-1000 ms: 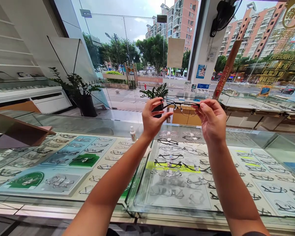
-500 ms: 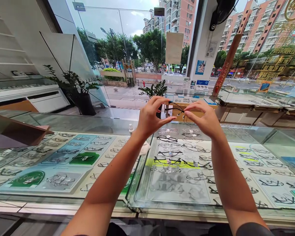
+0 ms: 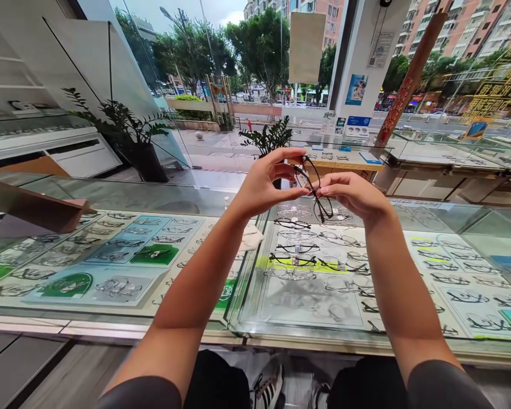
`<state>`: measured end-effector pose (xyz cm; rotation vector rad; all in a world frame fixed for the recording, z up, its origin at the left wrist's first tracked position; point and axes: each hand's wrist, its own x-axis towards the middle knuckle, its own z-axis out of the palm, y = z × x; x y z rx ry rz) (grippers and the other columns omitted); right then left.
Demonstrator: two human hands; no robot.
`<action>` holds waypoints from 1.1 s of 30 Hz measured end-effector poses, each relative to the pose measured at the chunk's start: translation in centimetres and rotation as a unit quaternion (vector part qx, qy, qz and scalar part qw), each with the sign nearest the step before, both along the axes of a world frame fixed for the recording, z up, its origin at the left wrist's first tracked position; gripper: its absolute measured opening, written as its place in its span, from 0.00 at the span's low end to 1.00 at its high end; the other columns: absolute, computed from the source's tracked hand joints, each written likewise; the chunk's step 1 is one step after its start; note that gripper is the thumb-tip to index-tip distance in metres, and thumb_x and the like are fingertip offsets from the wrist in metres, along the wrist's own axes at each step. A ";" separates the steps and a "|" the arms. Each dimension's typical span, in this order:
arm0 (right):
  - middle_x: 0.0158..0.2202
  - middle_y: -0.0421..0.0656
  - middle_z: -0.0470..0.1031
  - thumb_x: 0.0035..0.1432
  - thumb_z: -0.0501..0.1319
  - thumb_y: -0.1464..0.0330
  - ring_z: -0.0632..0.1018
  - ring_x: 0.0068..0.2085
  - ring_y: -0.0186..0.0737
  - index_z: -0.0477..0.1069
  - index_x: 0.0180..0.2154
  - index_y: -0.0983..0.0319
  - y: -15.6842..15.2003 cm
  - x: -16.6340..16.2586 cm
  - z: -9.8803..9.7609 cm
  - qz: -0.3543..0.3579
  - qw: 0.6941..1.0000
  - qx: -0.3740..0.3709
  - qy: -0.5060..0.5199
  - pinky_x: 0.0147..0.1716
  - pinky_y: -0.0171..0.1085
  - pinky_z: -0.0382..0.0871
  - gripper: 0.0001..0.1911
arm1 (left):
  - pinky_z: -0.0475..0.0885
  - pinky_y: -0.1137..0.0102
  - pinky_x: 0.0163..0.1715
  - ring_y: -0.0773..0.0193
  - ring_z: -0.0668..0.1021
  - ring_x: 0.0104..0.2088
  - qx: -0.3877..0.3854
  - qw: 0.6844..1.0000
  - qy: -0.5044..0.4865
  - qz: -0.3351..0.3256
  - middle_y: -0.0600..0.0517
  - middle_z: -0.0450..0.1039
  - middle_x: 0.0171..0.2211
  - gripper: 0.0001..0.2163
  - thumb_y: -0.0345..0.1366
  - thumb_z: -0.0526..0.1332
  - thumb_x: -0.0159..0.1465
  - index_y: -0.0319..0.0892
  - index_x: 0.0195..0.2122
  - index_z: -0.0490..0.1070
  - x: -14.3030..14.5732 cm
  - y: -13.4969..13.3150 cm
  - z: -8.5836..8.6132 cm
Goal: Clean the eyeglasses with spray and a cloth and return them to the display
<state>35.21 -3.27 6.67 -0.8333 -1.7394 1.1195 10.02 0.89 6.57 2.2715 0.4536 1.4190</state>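
A pair of dark thin-rimmed eyeglasses (image 3: 322, 208) is up in the air over the glass counter, tilted, with one round lens above the other. My left hand (image 3: 262, 184) grips it from the left, index finger at the top rim and thumb lower down near the middle. From the right, my right hand (image 3: 361, 196) pinches the frame near its middle between thumb and fingers. The exact contact of the right fingertips is partly hidden. Below both hands, several eyeglasses (image 3: 296, 248) lie in rows inside the display case (image 3: 247, 309).
A white cloth (image 3: 251, 237) and a small bottle (image 3: 227, 202) are on the counter, left of my hands. A brown board or mirror (image 3: 34, 204) stands at the far left. Potted plants (image 3: 142, 162) and a window lie beyond the counter. My shoes (image 3: 267, 389) show below.
The eyeglasses have turned from roughly sideways to a steep tilt, one lens now hanging lower. Both hands still hold them. The view has dipped, bringing my legs and shoes into sight.
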 end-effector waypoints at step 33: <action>0.41 0.45 0.88 0.74 0.62 0.56 0.85 0.41 0.45 0.87 0.43 0.57 -10.2 2.3 3.0 -0.196 0.912 0.219 -0.286 0.41 0.41 0.77 0.17 | 0.56 0.68 0.29 0.67 0.65 0.26 -0.163 0.980 0.047 0.107 0.54 0.72 0.23 0.16 0.50 0.70 0.65 0.40 0.36 0.85 3.3 -2.6 -1.5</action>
